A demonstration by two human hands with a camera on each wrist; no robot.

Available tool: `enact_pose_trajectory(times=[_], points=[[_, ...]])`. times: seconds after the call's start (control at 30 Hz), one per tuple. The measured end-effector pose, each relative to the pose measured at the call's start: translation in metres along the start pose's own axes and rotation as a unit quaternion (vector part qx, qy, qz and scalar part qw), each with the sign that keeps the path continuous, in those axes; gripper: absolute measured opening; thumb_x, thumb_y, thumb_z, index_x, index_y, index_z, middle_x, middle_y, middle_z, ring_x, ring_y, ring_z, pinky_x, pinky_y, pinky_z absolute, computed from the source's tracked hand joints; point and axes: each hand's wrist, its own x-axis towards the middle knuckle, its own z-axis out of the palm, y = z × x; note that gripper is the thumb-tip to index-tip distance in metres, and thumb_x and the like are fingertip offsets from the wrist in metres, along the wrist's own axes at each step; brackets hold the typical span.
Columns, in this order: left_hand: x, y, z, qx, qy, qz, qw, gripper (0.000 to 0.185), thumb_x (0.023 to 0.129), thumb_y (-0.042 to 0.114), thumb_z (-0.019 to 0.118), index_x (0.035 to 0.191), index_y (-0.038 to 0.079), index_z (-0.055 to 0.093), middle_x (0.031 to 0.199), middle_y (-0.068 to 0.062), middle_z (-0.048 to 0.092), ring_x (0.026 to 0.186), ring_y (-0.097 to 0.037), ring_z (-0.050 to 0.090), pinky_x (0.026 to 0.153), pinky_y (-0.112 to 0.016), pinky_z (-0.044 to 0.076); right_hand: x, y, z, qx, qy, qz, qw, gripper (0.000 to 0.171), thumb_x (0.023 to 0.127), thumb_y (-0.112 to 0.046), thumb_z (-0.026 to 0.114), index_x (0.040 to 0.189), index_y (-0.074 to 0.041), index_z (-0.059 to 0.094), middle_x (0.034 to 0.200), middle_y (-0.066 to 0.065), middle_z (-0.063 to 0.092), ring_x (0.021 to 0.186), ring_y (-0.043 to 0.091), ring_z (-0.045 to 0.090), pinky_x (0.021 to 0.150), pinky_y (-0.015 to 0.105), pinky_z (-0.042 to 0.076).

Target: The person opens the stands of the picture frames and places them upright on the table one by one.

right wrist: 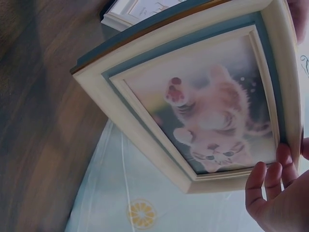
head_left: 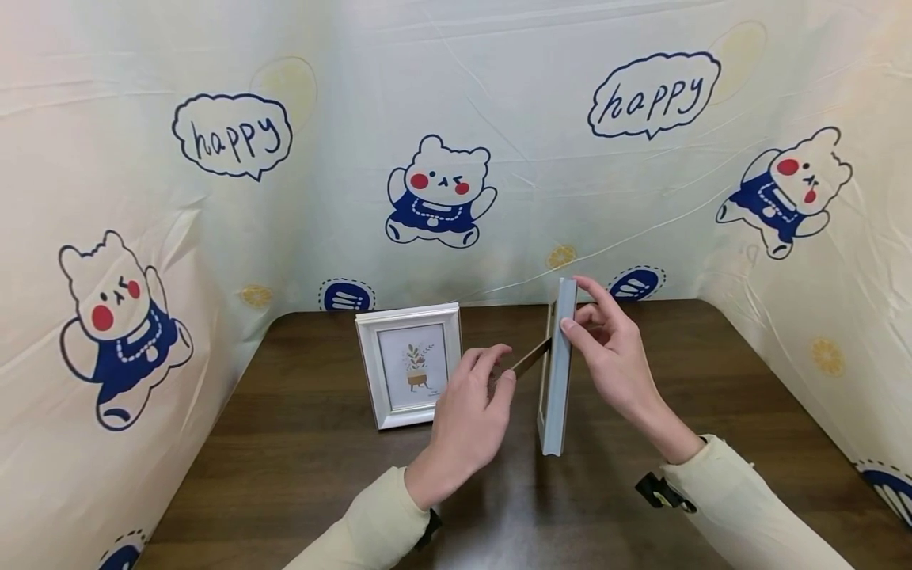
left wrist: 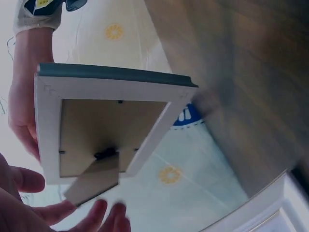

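A blue-edged picture frame (head_left: pixel 557 380) stands upright on its lower edge on the dark wooden table (head_left: pixel 313 451), edge-on to me. My right hand (head_left: pixel 584 317) grips its upper part, fingers (right wrist: pixel 270 186) curled over the front rim. The front shows a kitten picture (right wrist: pixel 207 106). On the cardboard back (left wrist: pixel 111 128) a brown easel stand (head_left: pixel 530 360) is swung out. My left hand (head_left: pixel 504 370) pinches the stand's free end (left wrist: pixel 91 183) between thumb and fingers (left wrist: pixel 99 212).
A white frame with a plant print (head_left: pixel 411 364) stands on the table just left of my left hand, its corner (left wrist: pixel 270 212) close by. Cartoon-bear cloth (head_left: pixel 442 190) walls the table at the back and both sides.
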Motion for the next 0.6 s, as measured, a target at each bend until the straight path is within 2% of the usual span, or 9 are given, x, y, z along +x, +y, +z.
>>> enact_pose_trajectory(times=[0.1,0.2,0.4,0.5,0.6], points=[[-0.004,0.004,0.0,0.054,0.036,0.052,0.9965,0.038,0.104,0.025,0.057,0.139,0.013,0.066,0.129,-0.007,0.061,0.116,-0.025,0.057,0.093,-0.048,0.047,0.0,0.0,0.001,0.0,0.0,-0.003,1.0,0.053,0.105,-0.003,0.061,0.156,-0.011,0.05,0.092,0.014,0.071,0.087,0.017,0.06,0.078,0.025,0.048],[-0.009,0.01,0.0,0.1,0.07,0.113,0.9861,0.039,0.101,0.025,0.059,0.137,0.011,0.065,0.126,-0.008,0.061,0.117,-0.027,0.056,0.093,-0.046,0.045,0.0,0.002,0.002,0.0,-0.001,-0.004,1.0,0.053,0.104,-0.003,0.061,0.156,-0.011,0.049,0.092,0.014,0.071,0.087,0.017,0.061,0.079,0.026,0.048],[-0.02,0.025,0.002,0.132,0.111,0.228,0.9583,0.038,0.094,0.021,0.068,0.129,0.005,0.067,0.106,-0.005,0.064,0.093,-0.022,0.062,0.079,-0.037,0.049,0.0,0.003,0.005,-0.001,0.003,-0.001,1.0,0.053,0.104,-0.003,0.062,0.155,-0.012,0.05,0.092,0.015,0.071,0.088,0.017,0.06,0.078,0.027,0.048],[-0.026,0.031,0.005,0.15,0.107,0.253,0.9496,0.043,0.091,0.021,0.071,0.13,0.004,0.066,0.099,-0.003,0.064,0.084,-0.018,0.062,0.07,-0.032,0.049,0.0,0.002,0.005,-0.001,0.006,0.0,1.0,0.052,0.104,-0.003,0.061,0.155,-0.012,0.05,0.091,0.015,0.071,0.088,0.017,0.06,0.078,0.027,0.048],[-0.031,0.036,0.008,0.16,0.082,0.247,0.9524,0.046,0.091,0.023,0.073,0.132,0.004,0.065,0.098,-0.002,0.061,0.076,-0.015,0.058,0.065,-0.028,0.049,0.001,0.001,0.006,-0.002,0.008,0.001,1.0,0.052,0.104,-0.003,0.061,0.155,-0.012,0.05,0.09,0.014,0.07,0.086,0.017,0.059,0.077,0.027,0.048]])
